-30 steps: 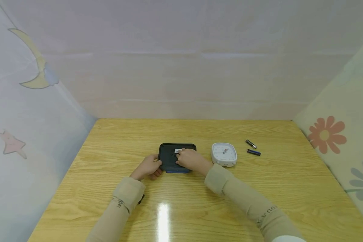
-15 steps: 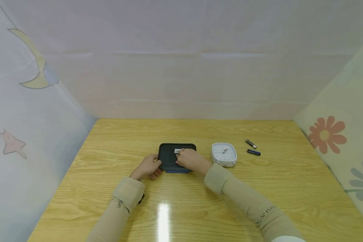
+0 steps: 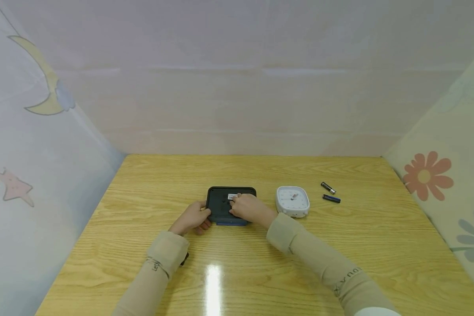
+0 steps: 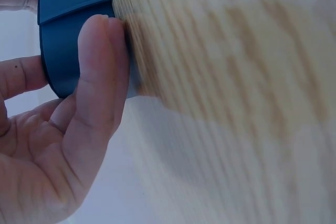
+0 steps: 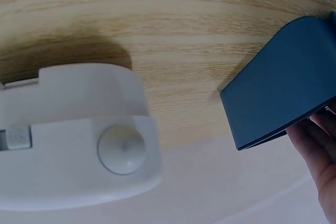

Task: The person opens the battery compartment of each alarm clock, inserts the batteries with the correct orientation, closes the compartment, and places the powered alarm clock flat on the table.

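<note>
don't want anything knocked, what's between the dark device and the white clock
In the head view, the right hand crosses the nearer part of the gap between dark device and white clock; the tabletop beyond it is bare.

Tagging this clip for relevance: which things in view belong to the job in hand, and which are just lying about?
In the job, going by contact:
dark device, labelled face showing
left hand, gripping its edge
right hand, at that face

Lying about, in neither hand:
white clock
black cylinder and blue-black cylinder, probably batteries, possibly relevant
</note>
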Action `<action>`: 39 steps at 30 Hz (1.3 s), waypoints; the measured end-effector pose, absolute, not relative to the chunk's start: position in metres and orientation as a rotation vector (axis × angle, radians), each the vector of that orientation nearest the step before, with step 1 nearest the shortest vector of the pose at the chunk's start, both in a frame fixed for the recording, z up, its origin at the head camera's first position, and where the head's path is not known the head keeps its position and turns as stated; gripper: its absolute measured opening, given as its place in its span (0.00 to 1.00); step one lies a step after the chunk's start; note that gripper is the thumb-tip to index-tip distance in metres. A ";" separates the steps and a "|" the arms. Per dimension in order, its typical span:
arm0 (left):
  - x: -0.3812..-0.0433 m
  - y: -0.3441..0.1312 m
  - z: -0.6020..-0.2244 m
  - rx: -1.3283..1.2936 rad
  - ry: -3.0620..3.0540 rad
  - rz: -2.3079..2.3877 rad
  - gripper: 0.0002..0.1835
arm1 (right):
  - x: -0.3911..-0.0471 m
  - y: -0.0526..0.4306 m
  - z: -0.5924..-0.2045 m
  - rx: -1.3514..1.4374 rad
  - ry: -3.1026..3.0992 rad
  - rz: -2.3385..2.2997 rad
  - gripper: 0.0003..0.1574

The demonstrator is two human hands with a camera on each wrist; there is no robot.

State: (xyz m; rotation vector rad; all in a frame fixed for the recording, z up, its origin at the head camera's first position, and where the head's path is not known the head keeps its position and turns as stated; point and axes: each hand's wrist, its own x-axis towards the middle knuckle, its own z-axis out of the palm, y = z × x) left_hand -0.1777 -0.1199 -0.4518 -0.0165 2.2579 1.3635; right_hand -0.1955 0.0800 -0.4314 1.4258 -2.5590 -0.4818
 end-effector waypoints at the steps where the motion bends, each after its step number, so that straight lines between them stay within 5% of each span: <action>1: -0.178 -0.120 -0.452 -0.018 2.257 1.361 0.24 | -0.196 0.080 -0.431 1.426 -2.555 -0.481 0.18; 39: -0.174 -0.118 -0.452 -0.050 2.250 1.361 0.25 | -0.186 0.084 -0.432 1.327 -2.693 -0.224 0.13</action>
